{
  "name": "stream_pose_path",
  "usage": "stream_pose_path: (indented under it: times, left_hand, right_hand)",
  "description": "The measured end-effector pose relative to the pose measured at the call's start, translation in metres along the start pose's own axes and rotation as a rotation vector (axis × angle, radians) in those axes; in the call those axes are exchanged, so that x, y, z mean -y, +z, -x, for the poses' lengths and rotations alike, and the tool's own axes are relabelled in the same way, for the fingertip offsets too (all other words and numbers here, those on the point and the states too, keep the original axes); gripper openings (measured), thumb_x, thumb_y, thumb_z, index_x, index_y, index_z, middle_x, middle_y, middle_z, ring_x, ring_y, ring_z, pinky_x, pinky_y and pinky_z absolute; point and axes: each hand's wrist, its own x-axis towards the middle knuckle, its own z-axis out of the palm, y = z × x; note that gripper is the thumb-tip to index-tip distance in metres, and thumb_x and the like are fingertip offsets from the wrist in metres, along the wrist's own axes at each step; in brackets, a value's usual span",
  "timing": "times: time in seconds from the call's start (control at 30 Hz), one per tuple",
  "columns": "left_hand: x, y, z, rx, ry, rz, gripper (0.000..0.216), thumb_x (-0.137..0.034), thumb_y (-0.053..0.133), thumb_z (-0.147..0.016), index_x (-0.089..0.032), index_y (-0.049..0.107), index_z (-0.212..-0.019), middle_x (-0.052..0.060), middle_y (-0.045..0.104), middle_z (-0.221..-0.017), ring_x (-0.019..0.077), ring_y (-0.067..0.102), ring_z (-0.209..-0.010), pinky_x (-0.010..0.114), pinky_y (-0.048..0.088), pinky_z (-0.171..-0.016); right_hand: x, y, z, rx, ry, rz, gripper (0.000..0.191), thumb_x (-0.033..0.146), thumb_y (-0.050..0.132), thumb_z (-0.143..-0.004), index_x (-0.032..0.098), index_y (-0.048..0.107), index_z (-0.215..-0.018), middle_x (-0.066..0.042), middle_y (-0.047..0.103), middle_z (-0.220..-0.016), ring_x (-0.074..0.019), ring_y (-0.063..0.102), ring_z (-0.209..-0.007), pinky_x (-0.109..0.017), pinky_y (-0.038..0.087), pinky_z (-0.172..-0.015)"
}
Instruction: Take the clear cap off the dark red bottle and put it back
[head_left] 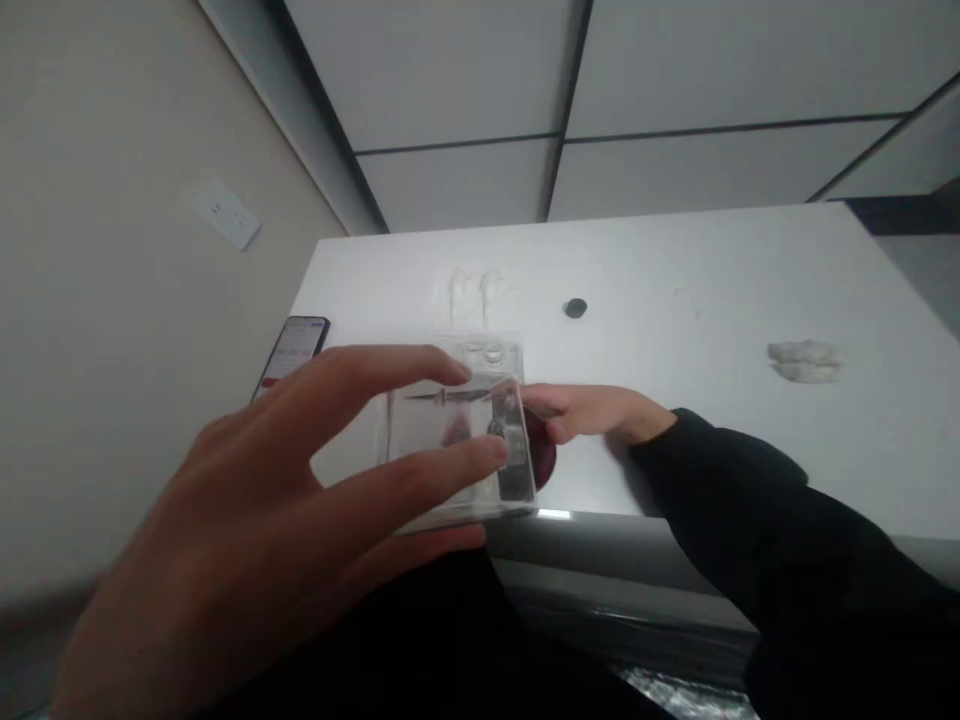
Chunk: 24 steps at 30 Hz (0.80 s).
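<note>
A clear plastic box (431, 520) sits at the table's front edge, with small dark and metallic parts showing through its walls. A thin pointed tool (442, 397) lies level inside it. Over the box from the left stretches my left hand (277, 500), fingers spread; one fingertip is at a small dark, knobbly part (496, 428). Whether that finger touches it, I cannot tell. My right hand (592, 408) grips the box's right side, its fingertips partly hidden by the wall. Beneath that hand is a dark reddish round thing (544, 462), partly covered.
A phone (296, 350) lies at the table's left edge. Behind the box are two clear, thin-stemmed pieces (469, 290), and a dark round disc (575, 308) farther right. A crumpled white bundle (806, 360) lies at the right. A wall with a socket (227, 215) rises at left.
</note>
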Motion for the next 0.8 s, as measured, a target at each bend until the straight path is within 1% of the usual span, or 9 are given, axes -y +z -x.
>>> stream_pose_path:
  times: [0.17, 0.27, 0.4, 0.53, 0.63, 0.73, 0.8]
  left_hand:
    - [-0.001, -0.002, -0.001, 0.008, 0.017, -0.001, 0.041, -0.042, 0.061, -0.102, -0.053, 0.064, -0.141, -0.006, 0.066, -0.146, 0.0296, 0.073, -0.117, 0.042, 0.065, -0.100]
    - [-0.002, -0.003, -0.003, 0.019, 0.010, 0.000, 0.041, -0.041, 0.062, -0.101, -0.053, 0.065, -0.141, -0.007, 0.066, -0.147, 0.0297, 0.073, -0.117, 0.041, 0.065, -0.100]
    - [-0.004, -0.005, -0.007, 0.040, 0.023, 0.005, 0.041, -0.040, 0.061, -0.102, -0.053, 0.065, -0.141, -0.007, 0.067, -0.146, 0.0293, 0.074, -0.117, 0.038, 0.066, -0.094]
    - [-0.006, -0.010, -0.011, 0.060, 0.042, 0.011, 0.039, -0.035, 0.056, -0.105, -0.050, 0.067, -0.139, -0.009, 0.064, -0.150, 0.0256, 0.075, -0.113, 0.032, 0.066, -0.087]
    - [-0.007, -0.013, -0.013, 0.069, 0.028, 0.029, 0.036, -0.036, 0.055, -0.105, -0.049, 0.070, -0.135, -0.010, 0.066, -0.146, 0.0250, 0.076, -0.110, 0.032, 0.066, -0.089]
    - [-0.007, -0.016, -0.016, 0.098, 0.003, 0.030, 0.037, -0.039, 0.055, -0.104, -0.048, 0.069, -0.137, -0.009, 0.071, -0.138, 0.0255, 0.076, -0.110, 0.032, 0.066, -0.092]
    - [-0.007, -0.018, -0.018, 0.122, 0.004, 0.024, 0.037, -0.038, 0.055, -0.104, -0.048, 0.069, -0.137, -0.009, 0.071, -0.138, 0.0252, 0.076, -0.111, 0.031, 0.066, -0.092]
  right_hand:
    - [0.001, -0.001, 0.000, 0.021, 0.013, -0.005, 0.084, 0.076, 0.072, -0.089, 0.013, 0.057, -0.142, -0.017, 0.065, -0.139, -0.0289, 0.062, -0.132, -0.054, 0.043, -0.122]
    - [0.002, -0.001, 0.000, 0.005, 0.012, 0.016, 0.084, 0.076, 0.072, -0.089, 0.013, 0.057, -0.142, -0.017, 0.066, -0.138, -0.0289, 0.062, -0.133, -0.053, 0.043, -0.122]
    - [0.000, -0.001, -0.001, -0.014, -0.010, 0.052, 0.079, 0.075, 0.072, -0.089, 0.014, 0.061, -0.137, -0.015, 0.068, -0.133, -0.0291, 0.061, -0.132, -0.052, 0.047, -0.118]
    - [-0.002, -0.004, -0.001, -0.001, -0.025, 0.059, 0.079, 0.074, 0.071, -0.090, 0.013, 0.061, -0.137, -0.014, 0.069, -0.127, -0.0290, 0.060, -0.133, -0.048, 0.051, -0.114]
    - [-0.004, -0.006, 0.000, 0.022, -0.030, 0.074, 0.082, 0.075, 0.071, -0.090, 0.012, 0.060, -0.141, -0.016, 0.068, -0.133, -0.0296, 0.059, -0.135, -0.049, 0.047, -0.117]
    - [-0.006, -0.008, 0.001, 0.014, -0.033, 0.089, 0.085, 0.078, 0.068, -0.090, 0.013, 0.060, -0.143, -0.016, 0.068, -0.136, -0.0311, 0.055, -0.142, -0.052, 0.040, -0.123]
    - [-0.006, -0.009, 0.001, 0.026, -0.035, 0.089, 0.085, 0.078, 0.068, -0.090, 0.013, 0.059, -0.145, -0.017, 0.066, -0.140, -0.0311, 0.053, -0.144, -0.053, 0.038, -0.125]
